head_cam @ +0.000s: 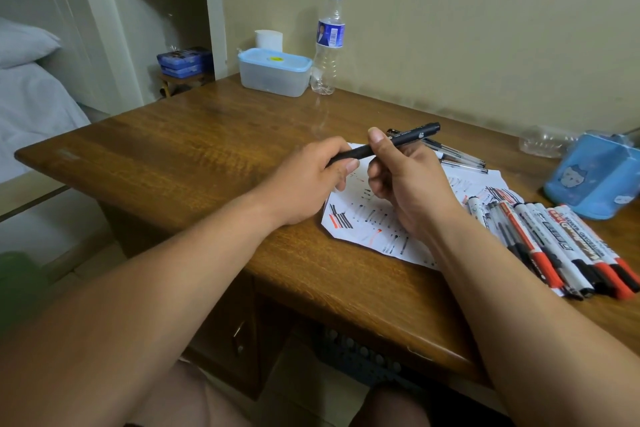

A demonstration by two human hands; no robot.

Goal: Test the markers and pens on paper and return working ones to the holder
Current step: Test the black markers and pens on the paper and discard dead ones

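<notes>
Wood tabletop [194, 149] fills the middle of the frame and carries all task items.

Paper [367, 222]: lies flat at centre right and is already covered with black and red test strokes. Bare space remains mainly along its lower left edge.

Holder [595, 177]: blue, at the right edge of the frame, well apart from the hands. Its contents cannot be seen.

Markers [561, 246]: a row laid side by side at lower right, partly on the paper, caps toward the lower right.

Clear pens [457, 156]: a small group lying just above the paper, right of centre.

Pen [412, 135]: black, held in the air over the paper at frame centre, its right end tilted up.

Left hand [304, 184]: fingers curled round the lower left end of the pen.

Right hand [408, 180]: thumb and fingers pinch the barrel at mid-length. Both hands are thus clamped on the one pen, close together.

Step in hand: probably pulling off or refitting the cap, before or after a test stroke. Which of the two cannot be told.

Next move, if the pen is untested:
1. Free the tip.
2. Lower it to a bare patch of paper.
3. Draw a short stroke.
4. If it marks, recap it and carry it right to the holder.
</notes>
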